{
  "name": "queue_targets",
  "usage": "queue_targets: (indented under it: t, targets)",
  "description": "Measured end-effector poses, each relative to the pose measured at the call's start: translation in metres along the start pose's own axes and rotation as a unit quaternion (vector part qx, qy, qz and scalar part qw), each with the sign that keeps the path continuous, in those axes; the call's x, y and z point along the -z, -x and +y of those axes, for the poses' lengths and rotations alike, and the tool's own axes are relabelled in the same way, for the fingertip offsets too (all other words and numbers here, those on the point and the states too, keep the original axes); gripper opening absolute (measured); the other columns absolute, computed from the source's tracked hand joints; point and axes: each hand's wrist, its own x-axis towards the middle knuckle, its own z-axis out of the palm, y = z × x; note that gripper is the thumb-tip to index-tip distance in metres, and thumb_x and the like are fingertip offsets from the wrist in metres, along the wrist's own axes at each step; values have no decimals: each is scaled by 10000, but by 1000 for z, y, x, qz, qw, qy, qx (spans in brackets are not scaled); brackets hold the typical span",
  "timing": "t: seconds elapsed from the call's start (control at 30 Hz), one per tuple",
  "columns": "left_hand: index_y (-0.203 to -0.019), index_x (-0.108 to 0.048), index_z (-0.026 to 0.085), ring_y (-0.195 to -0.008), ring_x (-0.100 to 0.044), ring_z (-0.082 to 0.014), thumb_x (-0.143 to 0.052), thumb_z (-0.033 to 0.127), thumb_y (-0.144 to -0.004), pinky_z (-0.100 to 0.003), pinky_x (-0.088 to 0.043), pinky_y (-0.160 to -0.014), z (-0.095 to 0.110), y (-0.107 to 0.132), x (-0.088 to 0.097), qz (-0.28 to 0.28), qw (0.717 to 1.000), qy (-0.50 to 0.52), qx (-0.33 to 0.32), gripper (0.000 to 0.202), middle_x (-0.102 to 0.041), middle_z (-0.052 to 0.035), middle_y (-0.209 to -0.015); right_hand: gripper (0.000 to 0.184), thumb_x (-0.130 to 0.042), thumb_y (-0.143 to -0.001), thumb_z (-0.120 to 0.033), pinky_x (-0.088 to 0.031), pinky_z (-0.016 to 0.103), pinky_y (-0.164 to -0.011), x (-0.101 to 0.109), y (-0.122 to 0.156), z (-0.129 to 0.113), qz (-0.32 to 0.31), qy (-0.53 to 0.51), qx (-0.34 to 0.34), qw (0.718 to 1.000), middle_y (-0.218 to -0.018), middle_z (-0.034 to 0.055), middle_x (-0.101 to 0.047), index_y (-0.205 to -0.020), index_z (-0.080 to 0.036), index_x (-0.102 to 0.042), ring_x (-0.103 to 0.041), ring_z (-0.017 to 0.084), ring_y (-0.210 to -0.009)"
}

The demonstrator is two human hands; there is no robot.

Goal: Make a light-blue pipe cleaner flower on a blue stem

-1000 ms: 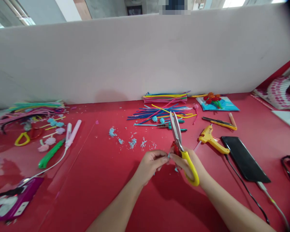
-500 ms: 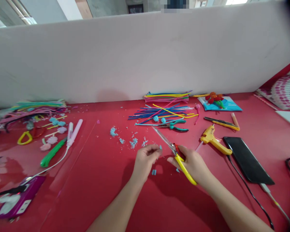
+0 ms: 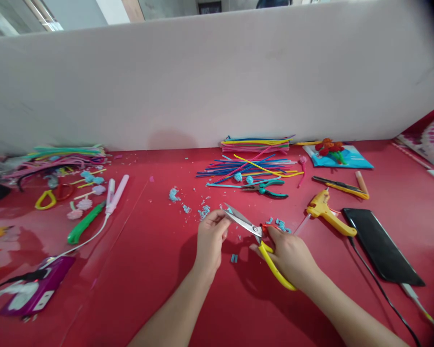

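Note:
My right hand (image 3: pixel 292 253) grips scissors (image 3: pixel 245 223) with one yellow and one red handle, their blades parted and pointing left. Between the blade tips shows a small light-blue fuzzy piece (image 3: pixel 230 210), pinched by my left hand (image 3: pixel 210 241); the fingers partly hide it. On the red table (image 3: pixel 148 289), two short blue pieces (image 3: pixel 234 259) lie side by side below the blades. Several more cut blue pieces (image 3: pixel 282 226) lie just beyond my right hand. Blue fluff clippings (image 3: pixel 203 212) are scattered past my left hand.
Pipe cleaners (image 3: pixel 253 166) and teal-handled pliers (image 3: pixel 269 189) lie ahead. At right are a yellow glue gun (image 3: pixel 325 212), a utility knife (image 3: pixel 342 187) and a phone (image 3: pixel 379 246). A green-handled tool (image 3: pixel 85 224), pink hair straightener (image 3: pixel 115 195) and purple power strip (image 3: pixel 45 289) sit left.
The scissor tips have come to my left fingers, with a blue piece between the blades. My left hand has shifted slightly left. The view has moved a little.

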Motion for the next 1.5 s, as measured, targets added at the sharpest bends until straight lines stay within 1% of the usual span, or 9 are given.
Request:
queue_targets:
  t: [0.33,0.7,0.9,1.07,1.17,1.3,1.33,1.4,1.5]
  targets:
    - [-692,-589,147,-403,-283,-28,-651,239,-689,-167,-168,-377,0,-1,1,0,1000,0,8,111,-384,80,-469,351,-396,-847,-530,-216,267,-484,-6,1,5,11,25,7,1000,-669,55,-648,-747,-201,-464,-615,219,-581]
    - [-702,-601,144,-402,-297,-24,-658,248,-679,-169,-163,-377,3,0,-1,-1,1000,7,11,122,-430,72,-498,368,-365,-863,-532,-207,263,-473,-4,0,4,3,46,13,999,-615,59,-638,-745,-201,-471,-606,213,-547]
    - [-693,-599,145,-401,-304,-20,-667,260,-669,-170,-167,-376,5,1,-1,-1,1000,5,13,135,-492,58,-532,376,-374,-857,-539,-186,264,-468,-2,1,2,-5,47,0,999,-612,67,-645,-737,-200,-483,-603,214,-540]
    - [-682,-588,142,-404,-318,-25,-677,269,-675,-170,-167,-377,6,1,0,-8,1000,3,12,155,-465,61,-509,399,-386,-845,-555,-183,266,-463,0,0,3,0,32,-10,999,-582,68,-634,-677,-206,-483,-591,201,-514]
    - [-687,-568,151,-400,-312,-25,-681,289,-675,-172,-164,-377,6,1,0,-8,1000,7,11,179,-467,64,-518,394,-397,-832,-562,-200,261,-460,3,-1,3,14,21,-25,999,-579,60,-628,-679,-210,-481,-603,205,-525]
    - [-721,-554,167,-406,-322,-21,-678,319,-679,-174,-170,-383,6,2,-1,-18,1000,10,16,200,-522,55,-587,356,-440,-803,-557,-222,260,-472,10,-4,4,55,30,-35,997,-703,70,-660,-780,-208,-505,-624,217,-573]
    - [-729,-557,169,-409,-324,-21,-676,326,-682,-174,-172,-385,6,2,-2,-23,999,9,20,203,-532,52,-599,346,-447,-800,-547,-225,259,-471,11,-5,5,58,28,-38,997,-705,70,-657,-788,-206,-508,-620,213,-570]
    - [-745,-570,171,-410,-327,-24,-669,338,-687,-177,-170,-388,5,3,-2,-38,999,2,32,203,-552,45,-614,314,-455,-804,-511,-229,255,-464,13,-6,5,60,2,-45,997,-647,52,-627,-764,-205,-511,-593,195,-541]
    - [-762,-605,168,-408,-336,-34,-672,337,-682,-181,-186,-393,4,5,-5,-68,996,-15,57,199,-565,33,-604,254,-468,-804,-439,-255,238,-458,13,-7,4,62,-102,-34,992,-558,5,-544,-725,-201,-504,-519,157,-500]
